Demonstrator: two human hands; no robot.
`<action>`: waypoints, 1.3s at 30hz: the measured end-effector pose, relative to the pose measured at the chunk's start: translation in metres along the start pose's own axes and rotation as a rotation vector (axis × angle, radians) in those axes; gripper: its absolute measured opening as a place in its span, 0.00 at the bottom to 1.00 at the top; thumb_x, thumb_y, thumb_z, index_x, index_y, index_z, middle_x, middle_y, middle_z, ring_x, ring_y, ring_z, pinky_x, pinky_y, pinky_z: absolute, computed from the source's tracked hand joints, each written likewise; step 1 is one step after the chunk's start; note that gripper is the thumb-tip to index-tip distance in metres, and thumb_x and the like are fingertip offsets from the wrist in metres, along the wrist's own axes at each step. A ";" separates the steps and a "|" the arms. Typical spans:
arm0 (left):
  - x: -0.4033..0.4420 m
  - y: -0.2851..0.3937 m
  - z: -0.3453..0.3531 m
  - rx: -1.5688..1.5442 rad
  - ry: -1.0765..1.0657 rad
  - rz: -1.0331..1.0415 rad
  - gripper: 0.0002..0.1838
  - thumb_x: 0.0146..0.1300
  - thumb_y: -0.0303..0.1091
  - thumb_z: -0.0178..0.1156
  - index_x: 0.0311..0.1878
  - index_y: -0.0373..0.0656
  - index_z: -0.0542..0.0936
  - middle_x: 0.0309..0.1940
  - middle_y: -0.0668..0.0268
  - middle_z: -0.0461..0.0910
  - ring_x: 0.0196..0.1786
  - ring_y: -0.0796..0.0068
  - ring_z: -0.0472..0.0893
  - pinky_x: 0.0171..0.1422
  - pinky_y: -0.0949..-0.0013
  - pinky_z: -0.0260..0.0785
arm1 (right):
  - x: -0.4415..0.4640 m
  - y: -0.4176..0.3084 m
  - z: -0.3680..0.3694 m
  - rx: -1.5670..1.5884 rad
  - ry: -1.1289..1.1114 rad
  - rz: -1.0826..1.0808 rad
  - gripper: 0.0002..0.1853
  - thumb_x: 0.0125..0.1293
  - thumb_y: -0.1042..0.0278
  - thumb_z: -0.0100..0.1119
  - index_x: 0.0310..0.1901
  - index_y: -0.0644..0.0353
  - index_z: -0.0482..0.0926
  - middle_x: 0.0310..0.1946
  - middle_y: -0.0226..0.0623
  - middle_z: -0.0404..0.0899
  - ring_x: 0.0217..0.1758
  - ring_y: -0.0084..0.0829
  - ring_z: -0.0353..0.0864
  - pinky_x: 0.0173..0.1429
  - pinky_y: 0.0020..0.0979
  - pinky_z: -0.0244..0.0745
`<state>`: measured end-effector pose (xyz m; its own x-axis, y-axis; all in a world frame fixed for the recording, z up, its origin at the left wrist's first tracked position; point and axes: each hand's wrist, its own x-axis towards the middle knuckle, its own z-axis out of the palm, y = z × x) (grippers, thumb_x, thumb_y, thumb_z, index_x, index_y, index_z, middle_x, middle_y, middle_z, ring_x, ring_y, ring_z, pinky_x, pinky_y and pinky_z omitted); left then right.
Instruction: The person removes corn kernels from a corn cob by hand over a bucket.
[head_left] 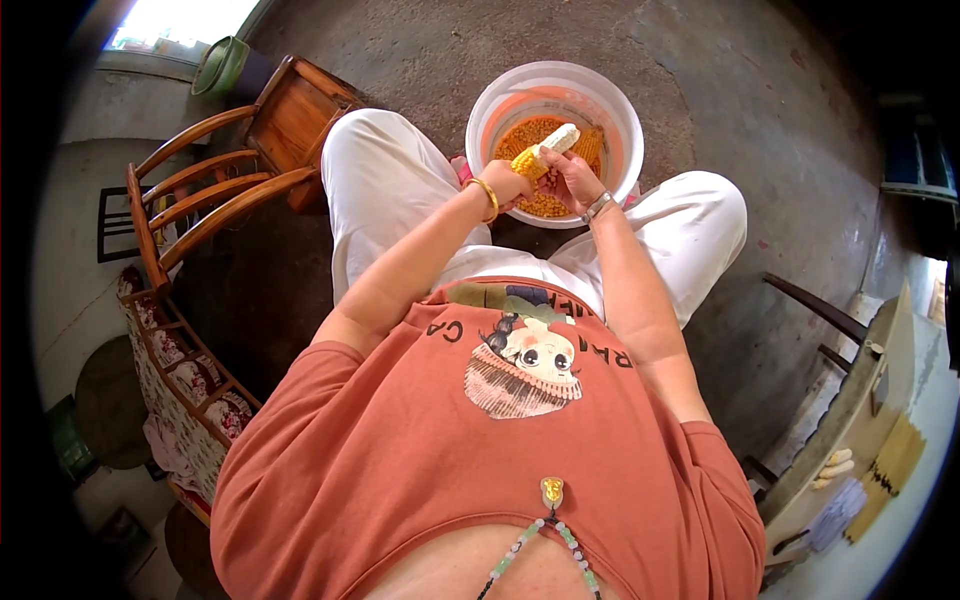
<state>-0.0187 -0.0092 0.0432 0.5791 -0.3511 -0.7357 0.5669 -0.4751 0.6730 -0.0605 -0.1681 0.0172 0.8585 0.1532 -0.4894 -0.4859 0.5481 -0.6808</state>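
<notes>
A corn cob is held over a white bucket between my knees. Its upper right part is bare and white, while yellow kernels still cover the lower left part. My left hand, with a gold bangle at the wrist, is closed round the yellow end. At the cob's right side is my right hand, its fingers pressed against the cob near the border between bare and yellow. Loose kernels lie in the bucket below, and more yellow corn shows behind the cob.
A wooden chair stands at the upper left, close to my left knee. Behind it is a green container. A patterned seat is at the left. Cobs lie on a surface at the lower right.
</notes>
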 end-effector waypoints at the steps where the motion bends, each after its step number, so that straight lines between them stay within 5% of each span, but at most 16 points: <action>1: 0.011 -0.008 0.004 0.234 0.121 0.102 0.10 0.42 0.28 0.65 0.29 0.36 0.78 0.21 0.59 0.78 0.16 0.67 0.75 0.18 0.67 0.63 | 0.000 0.001 0.001 -0.017 0.038 -0.006 0.20 0.56 0.55 0.66 0.44 0.58 0.73 0.31 0.27 0.76 0.26 0.14 0.74 0.30 0.16 0.75; 4: 0.004 -0.010 0.016 0.639 0.379 0.355 0.12 0.43 0.32 0.63 0.31 0.35 0.79 0.30 0.50 0.81 0.34 0.55 0.82 0.40 0.62 0.74 | 0.002 0.006 0.004 -0.067 0.120 -0.041 0.22 0.53 0.52 0.70 0.42 0.57 0.74 0.29 0.26 0.76 0.22 0.14 0.71 0.24 0.15 0.71; 5: 0.000 -0.007 0.019 0.611 0.363 0.295 0.15 0.42 0.33 0.62 0.34 0.35 0.79 0.35 0.47 0.80 0.44 0.51 0.79 0.49 0.59 0.71 | 0.003 0.008 0.003 -0.082 0.124 -0.065 0.22 0.52 0.52 0.70 0.41 0.57 0.75 0.28 0.26 0.76 0.21 0.14 0.70 0.22 0.14 0.69; 11: 0.007 -0.011 0.018 0.613 0.372 0.336 0.16 0.42 0.34 0.65 0.34 0.34 0.79 0.31 0.50 0.81 0.36 0.55 0.82 0.41 0.61 0.73 | 0.008 0.013 0.002 -0.052 0.104 -0.117 0.19 0.53 0.55 0.69 0.39 0.58 0.75 0.26 0.25 0.75 0.18 0.14 0.69 0.20 0.16 0.67; 14: 0.008 -0.010 0.017 0.235 0.198 0.134 0.09 0.43 0.27 0.66 0.27 0.35 0.77 0.16 0.61 0.75 0.15 0.68 0.74 0.17 0.67 0.63 | 0.010 0.015 -0.001 -0.044 0.081 -0.108 0.17 0.57 0.57 0.66 0.41 0.58 0.74 0.26 0.26 0.75 0.20 0.15 0.70 0.23 0.17 0.69; 17: 0.001 -0.004 0.005 -0.119 -0.044 -0.018 0.06 0.44 0.23 0.64 0.25 0.38 0.76 0.12 0.68 0.69 0.09 0.79 0.65 0.10 0.73 0.49 | 0.006 0.010 0.002 -0.027 0.051 -0.089 0.17 0.58 0.59 0.64 0.43 0.59 0.73 0.27 0.26 0.74 0.22 0.15 0.71 0.25 0.18 0.72; 29: 0.015 -0.020 0.019 0.234 0.264 0.220 0.09 0.44 0.25 0.67 0.29 0.36 0.77 0.15 0.68 0.71 0.13 0.78 0.68 0.15 0.71 0.55 | 0.004 0.007 0.004 -0.126 0.111 -0.052 0.17 0.56 0.58 0.67 0.41 0.58 0.74 0.26 0.25 0.73 0.21 0.14 0.68 0.24 0.16 0.69; 39: 0.005 -0.009 0.008 0.020 0.073 0.019 0.07 0.45 0.25 0.66 0.25 0.38 0.76 0.13 0.68 0.70 0.10 0.78 0.66 0.12 0.71 0.50 | 0.007 0.009 0.002 -0.164 0.038 -0.050 0.15 0.59 0.59 0.64 0.40 0.60 0.74 0.24 0.25 0.73 0.21 0.15 0.69 0.24 0.17 0.69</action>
<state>-0.0253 -0.0131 0.0325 0.6309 -0.3009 -0.7151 0.5443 -0.4851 0.6844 -0.0586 -0.1610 0.0089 0.8771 0.0962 -0.4706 -0.4654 0.4126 -0.7830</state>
